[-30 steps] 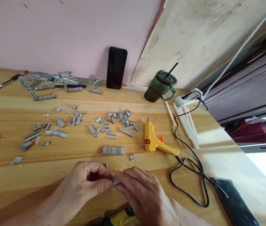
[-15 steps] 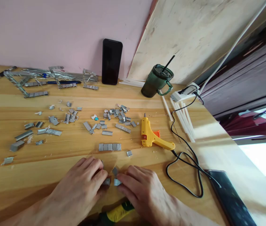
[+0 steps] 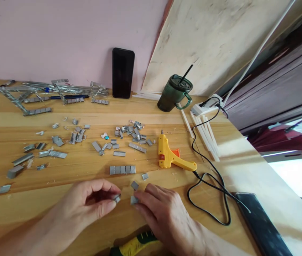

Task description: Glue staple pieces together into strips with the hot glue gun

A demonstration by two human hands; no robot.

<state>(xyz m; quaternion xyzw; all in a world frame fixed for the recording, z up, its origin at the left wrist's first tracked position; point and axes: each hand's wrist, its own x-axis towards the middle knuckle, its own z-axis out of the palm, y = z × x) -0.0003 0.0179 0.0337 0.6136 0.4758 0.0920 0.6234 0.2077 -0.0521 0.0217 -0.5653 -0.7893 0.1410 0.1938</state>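
Note:
My left hand point(image 3: 94, 201) pinches a small grey metal piece point(image 3: 117, 198) between thumb and forefinger, lifted a little off the wood. My right hand point(image 3: 164, 209) rests low on the table, its fingertips pressed together on another small grey metal piece point(image 3: 133, 200). Just beyond those fingertips lies a loose grey piece point(image 3: 134, 185), with one more flat piece point(image 3: 145, 176) farther off. A short straight row of grey pieces point(image 3: 122, 170) sits ahead of both hands. Below them, partly cut off by the frame, is a yellow and dark green tool handle point(image 3: 133, 246).
A yellow glue gun point(image 3: 165, 153) lies right of centre, its black cable point(image 3: 209, 218) looping nearby. White glue sticks point(image 3: 207, 138), a green mug point(image 3: 175, 92) and a power strip point(image 3: 207, 106) stand behind. A phone point(image 3: 123, 73) leans on the wall. Scattered metal pieces point(image 3: 57, 140) cover the left.
My left hand has turned and drawn slightly left, lifting the metal piece into view. My right hand has stayed nearly in place, and the loose piece beyond it shows more fully.

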